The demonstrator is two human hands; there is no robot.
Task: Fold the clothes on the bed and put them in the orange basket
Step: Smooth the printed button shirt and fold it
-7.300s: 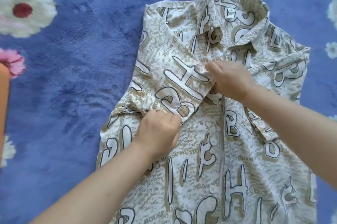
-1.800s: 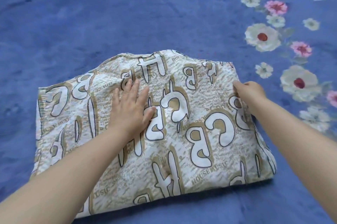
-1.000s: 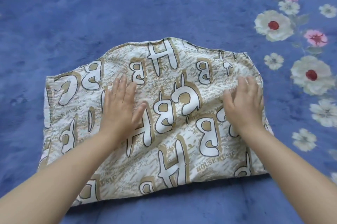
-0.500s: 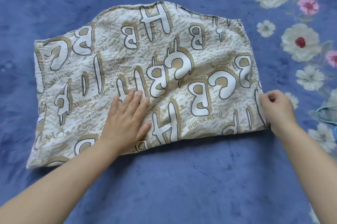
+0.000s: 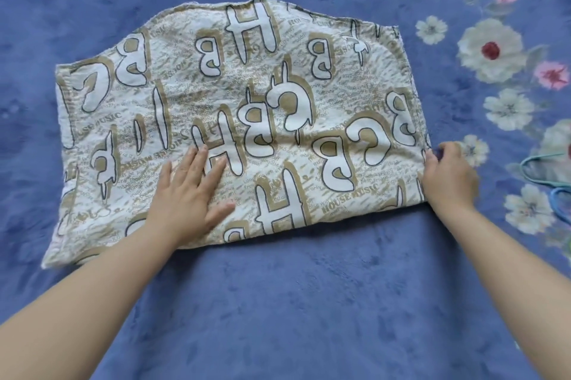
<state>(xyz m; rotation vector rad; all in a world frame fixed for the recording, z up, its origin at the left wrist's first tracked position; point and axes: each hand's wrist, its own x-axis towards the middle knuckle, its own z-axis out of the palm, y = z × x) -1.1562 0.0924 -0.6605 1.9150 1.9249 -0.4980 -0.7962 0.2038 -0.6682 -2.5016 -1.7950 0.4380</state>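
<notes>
Right hand (image 5: pixel 449 177) at shirt (image 5: pixel 278 95) edge

My folded shirt (image 5: pixel 241 120) lies across the frame's middle on the bedspread (image 5: pixel 293 302), my left hand (image 5: pixel 188 194) flat on its lower part, my right hand (image 5: pixel 448 175) at its right edge.

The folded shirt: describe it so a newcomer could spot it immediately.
On the blue floral bedspread, the folded shirt lies in the middle, cream with big white and tan letters. The left hand presses it flat; the right hand grips its right edge. Nothing else bears lettering.
</notes>
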